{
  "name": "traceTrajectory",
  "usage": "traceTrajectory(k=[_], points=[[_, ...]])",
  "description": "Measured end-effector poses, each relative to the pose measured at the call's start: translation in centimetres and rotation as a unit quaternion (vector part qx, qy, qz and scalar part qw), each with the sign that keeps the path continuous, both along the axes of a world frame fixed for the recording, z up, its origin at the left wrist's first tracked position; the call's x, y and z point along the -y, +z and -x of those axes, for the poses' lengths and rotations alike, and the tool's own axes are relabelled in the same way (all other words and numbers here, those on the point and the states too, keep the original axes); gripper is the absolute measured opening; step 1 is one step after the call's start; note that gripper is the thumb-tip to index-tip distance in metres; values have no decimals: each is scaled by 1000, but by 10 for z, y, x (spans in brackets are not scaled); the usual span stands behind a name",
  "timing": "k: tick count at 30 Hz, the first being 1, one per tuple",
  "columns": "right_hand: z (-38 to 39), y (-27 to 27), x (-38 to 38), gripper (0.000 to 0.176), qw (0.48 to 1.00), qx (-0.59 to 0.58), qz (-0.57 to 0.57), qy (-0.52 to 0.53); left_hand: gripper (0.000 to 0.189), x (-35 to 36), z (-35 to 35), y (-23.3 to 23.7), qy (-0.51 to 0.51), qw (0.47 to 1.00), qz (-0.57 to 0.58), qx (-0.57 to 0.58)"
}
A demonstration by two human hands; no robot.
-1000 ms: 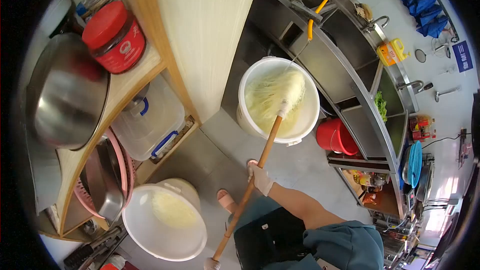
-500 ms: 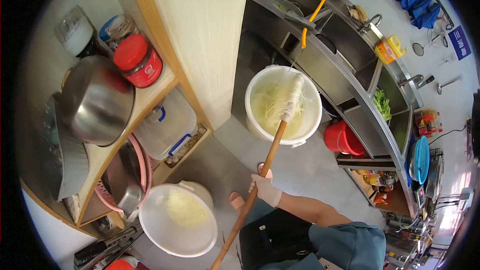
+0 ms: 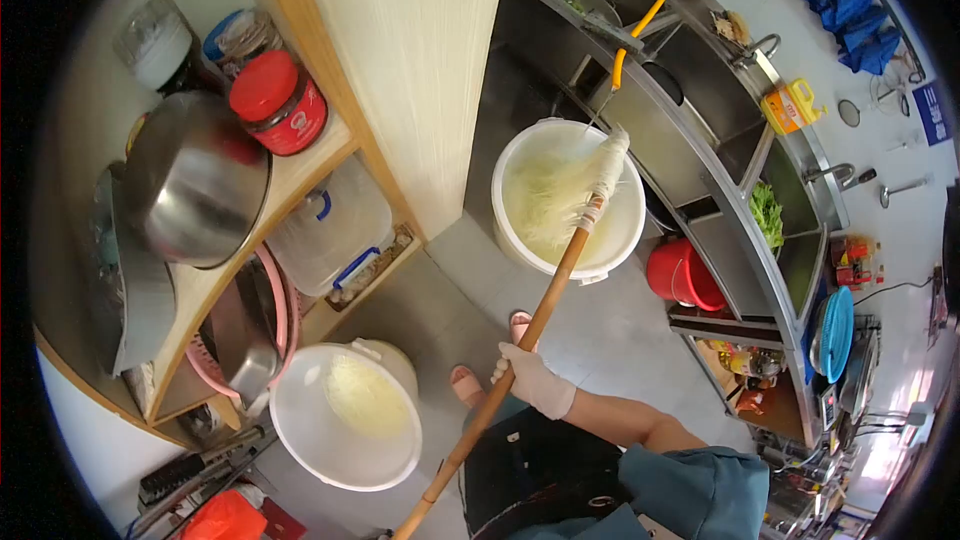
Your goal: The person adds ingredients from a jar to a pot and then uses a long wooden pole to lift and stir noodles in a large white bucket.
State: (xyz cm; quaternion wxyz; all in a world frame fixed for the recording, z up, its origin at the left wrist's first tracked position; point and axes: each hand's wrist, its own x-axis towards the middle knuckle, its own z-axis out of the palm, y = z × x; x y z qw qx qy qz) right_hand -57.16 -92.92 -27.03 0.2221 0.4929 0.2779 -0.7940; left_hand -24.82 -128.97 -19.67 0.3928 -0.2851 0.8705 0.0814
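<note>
My right hand [image 3: 535, 380], in a pale glove, is closed around the middle of a long wooden pole [image 3: 555, 290]. The pole slants from the bottom edge up to a white bucket [image 3: 507, 232] on the floor. Its far end, wrapped in something white with pale strands clinging to it, lies over the bucket's right side. Inside are pale shreds [image 3: 545, 195] in cloudy liquid. A yellow hose [image 3: 660, 5] hangs above, with a thin stream of water falling into the bucket. My left hand is out of view.
A second white bucket [image 3: 300, 425] with pale shreds stands at lower left. Shelves on the left hold a steel pot [image 3: 195, 180] and a red-lidded jar [image 3: 280, 105]. Steel sinks [image 3: 690, 80] run along the right, with a red bucket [image 3: 680, 273] beneath.
The pole's wrapped end has shifted right and slightly up, toward the bucket's rim. My right hand keeps its grip. The whole view has shifted slightly.
</note>
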Motion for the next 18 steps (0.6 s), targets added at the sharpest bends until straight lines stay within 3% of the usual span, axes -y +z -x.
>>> traceTrajectory(k=[2,3,6,11,15,18], points=[[0,22,-1,18,1000,1,0,16,20,-5,1,13,55,998,-3,-42],[1,31,0,19,1000,-5,5,26,17,-4,-4,16,28,995,-22,-93],[1,48,0,20,999,-3,-4,34,11,-17,6,38,43,994,-17,-98],[5,19,-10,18,999,-2,-10,53,11,-40,17,34,40,999,-14,-20],[5,24,-2,18,998,19,18,51,10,-34,24,57,57,995,-8,-77],[30,1,10,19,997,-6,69,42,11,-21,46,73,19,978,60,-198]])
